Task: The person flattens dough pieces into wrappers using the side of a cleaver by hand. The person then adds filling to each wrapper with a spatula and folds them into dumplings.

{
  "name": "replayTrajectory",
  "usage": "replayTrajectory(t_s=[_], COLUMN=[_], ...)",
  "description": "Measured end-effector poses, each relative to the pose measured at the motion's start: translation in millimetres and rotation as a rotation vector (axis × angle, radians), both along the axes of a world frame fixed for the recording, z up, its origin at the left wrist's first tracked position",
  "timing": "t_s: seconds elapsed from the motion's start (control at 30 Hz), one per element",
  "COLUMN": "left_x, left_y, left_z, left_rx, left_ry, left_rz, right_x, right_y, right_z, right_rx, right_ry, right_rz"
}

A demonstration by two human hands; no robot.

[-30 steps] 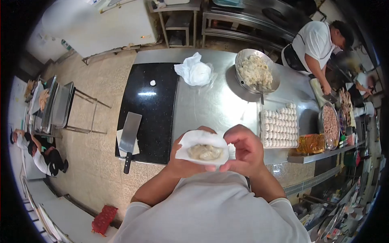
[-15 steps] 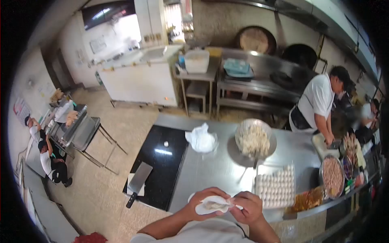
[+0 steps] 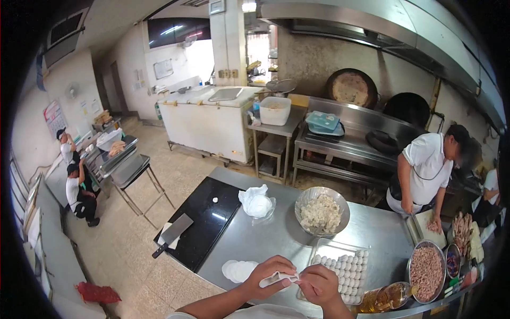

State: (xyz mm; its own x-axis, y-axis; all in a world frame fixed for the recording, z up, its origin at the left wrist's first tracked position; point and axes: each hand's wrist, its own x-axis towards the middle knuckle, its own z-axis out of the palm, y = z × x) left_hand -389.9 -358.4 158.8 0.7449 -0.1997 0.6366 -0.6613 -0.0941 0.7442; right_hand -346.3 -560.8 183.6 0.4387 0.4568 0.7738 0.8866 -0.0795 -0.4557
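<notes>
My left hand (image 3: pixel 272 275) is curled around a folded white dumpling wrapper (image 3: pixel 278 278), close to my body at the table's front. The fingertips of my right hand (image 3: pixel 320 284) pinch the wrapper's right end. Whether filling sits inside is hard to see now. Left of my hands, several round white wrappers (image 3: pixel 236 271) lie on the steel table (image 3: pixel 234 242). To the right, rows of small white dumplings (image 3: pixel 340 268) fill a clear tray, partly behind my right hand. Farther back stands a metal bowl (image 3: pixel 344 217) of pale, lumpy filling (image 3: pixel 320 211).
A cleaver (image 3: pixel 176 229) rests on a black board (image 3: pixel 212 191) at left. Beside it is a white bundle in plastic (image 3: pixel 257 203). An oil bottle (image 3: pixel 385 297) and a bowl of chopped meat (image 3: pixel 426 268) stand at right. A co-worker (image 3: pixel 425 170) handles meat on a board.
The view has tilted up and shifted, revealing the wrappers at left. The wrapper, spread wider before with pale filling showing, is now folded narrower. The co-worker's hands have moved apart.
</notes>
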Motion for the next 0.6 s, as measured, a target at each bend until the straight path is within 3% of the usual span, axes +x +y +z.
replayTrajectory(t_s=[0.17, 0.23, 0.27, 0.33, 0.4, 0.47, 0.6], left_x=[-3.2, -6.1, -7.6, -5.2, -4.2, -3.5, -2.4], left_y=[-16.5, -25.0, -20.5, -7.2, -2.5, 2.1, 21.4], left_z=[8.6, 4.0, 2.3, 3.0, 5.0, 6.9, 9.3], left_rx=[-0.004, -0.341, -0.342, -0.050, -0.042, -0.011, 0.018], left_ry=[0.045, 0.123, 0.134, 0.046, 0.072, 0.044, 0.050], left_rz=[0.044, 0.069, 0.078, 0.100, 0.101, 0.064, 0.035], right_x=[8.5, 11.5, 12.0, 13.2, 12.1, 6.5, 5.6], right_y=[-4.3, -5.6, -4.5, -3.0, 4.0, 15.5, 26.7], right_z=[1.7, -0.6, 0.4, 4.8, 6.6, 7.4, -4.2], right_rx=[0.071, 0.022, 0.021, -0.024, -0.008, 0.169, 0.045], right_ry=[0.003, -0.013, 0.000, -0.013, -0.027, -0.015, 0.035], right_rz=[0.037, 0.089, 0.095, 0.133, 0.103, -0.003, -0.002])
